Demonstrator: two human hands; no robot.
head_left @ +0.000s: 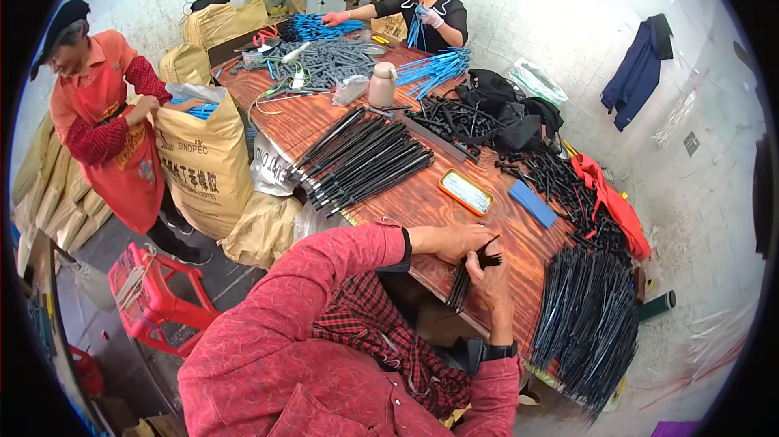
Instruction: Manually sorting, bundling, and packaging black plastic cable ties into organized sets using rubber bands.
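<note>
Near the table's front edge, my right hand [492,289] is wrapped round a bundle of thin black rods [459,286], their ends bunched at the thumb and their length slanting down to the left. Close above it, my left hand [456,241] is closed, its fingertips at the bundle's top end. One thin dark rod end sticks up at those fingertips; the fingers partly hide it. An orange-rimmed tray of thin pale pieces [466,193] lies just beyond my hands, with a blue flat block [532,203] to its right.
Long thin black rods [584,323] are heaped at right, thicker black rods [365,163] at left. Black parts [560,193], a red cloth [608,203] and a flask [381,85] lie beyond. One co-worker handles blue rods [435,72]; another stands by a sack [199,169]. A red stool [158,297] stands left.
</note>
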